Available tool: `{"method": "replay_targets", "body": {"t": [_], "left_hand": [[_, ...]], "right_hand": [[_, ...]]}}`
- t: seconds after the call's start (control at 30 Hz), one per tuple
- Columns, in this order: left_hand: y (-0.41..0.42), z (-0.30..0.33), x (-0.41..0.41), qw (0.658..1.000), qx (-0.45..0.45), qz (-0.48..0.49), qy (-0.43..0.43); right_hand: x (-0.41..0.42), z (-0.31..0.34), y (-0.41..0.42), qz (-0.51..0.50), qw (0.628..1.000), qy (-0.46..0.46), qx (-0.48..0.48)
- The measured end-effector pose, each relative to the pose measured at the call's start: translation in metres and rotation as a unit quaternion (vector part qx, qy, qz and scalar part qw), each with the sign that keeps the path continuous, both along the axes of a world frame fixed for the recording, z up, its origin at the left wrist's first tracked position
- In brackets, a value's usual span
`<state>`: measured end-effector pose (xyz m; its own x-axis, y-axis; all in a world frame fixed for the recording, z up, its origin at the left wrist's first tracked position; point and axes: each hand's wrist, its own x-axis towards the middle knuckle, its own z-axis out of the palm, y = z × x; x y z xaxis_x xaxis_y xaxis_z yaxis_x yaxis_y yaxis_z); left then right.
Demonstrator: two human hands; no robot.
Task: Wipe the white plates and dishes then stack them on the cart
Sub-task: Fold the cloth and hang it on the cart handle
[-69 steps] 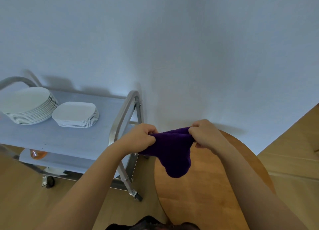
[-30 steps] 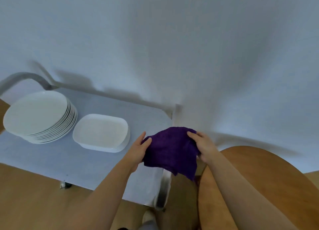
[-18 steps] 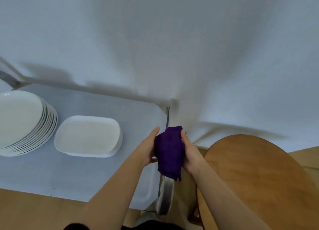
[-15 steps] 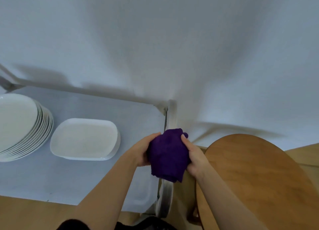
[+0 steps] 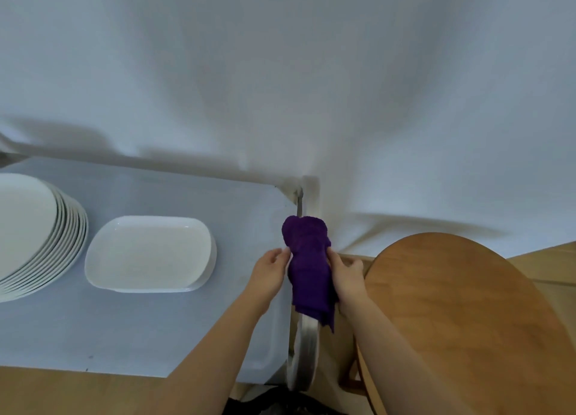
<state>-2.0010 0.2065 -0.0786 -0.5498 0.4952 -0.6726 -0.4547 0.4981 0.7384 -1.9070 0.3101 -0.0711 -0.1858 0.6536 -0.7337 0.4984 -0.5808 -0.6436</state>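
Now purple cloth (image 5: 308,268) pinched between left hand (image 5: 270,273) and right hand (image 5: 347,277).

body: 2 bare forearms, no sleeves in view | left hand (image 5: 270,271): bare, no glove, ring or watch visible | right hand (image 5: 348,274): bare, no glove, ring or watch visible | clothing: dark garment at bottom edge, detail unclear
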Motion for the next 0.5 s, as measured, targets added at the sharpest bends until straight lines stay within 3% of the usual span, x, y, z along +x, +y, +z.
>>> {"method": "replay_targets", "body": {"t": [0.1, 0.27, 0.4, 0.5], "left_hand": [[-0.008, -0.001, 0.007, 0.999, 0.009, 0.021, 0.026], [-0.037, 0.006, 0.001, 0.996, 0.009, 0.032, 0.079], [-0.071, 0.016, 0.000, 0.992, -0.007, 0.039, 0.118], [-0.106, 0.027, 0.007, 0.987, -0.006, 0.032, 0.156]], "right_hand": [[0.001, 0.006, -0.004, 0.086, 0.980, -0.024, 0.180], [0.004, 0.031, -0.024, 0.214, 0.889, 0.025, 0.405], [0.007, 0.046, -0.044, 0.336, 0.804, -0.011, 0.491], [0.017, 0.053, -0.070, 0.393, 0.771, -0.030, 0.501]]}}
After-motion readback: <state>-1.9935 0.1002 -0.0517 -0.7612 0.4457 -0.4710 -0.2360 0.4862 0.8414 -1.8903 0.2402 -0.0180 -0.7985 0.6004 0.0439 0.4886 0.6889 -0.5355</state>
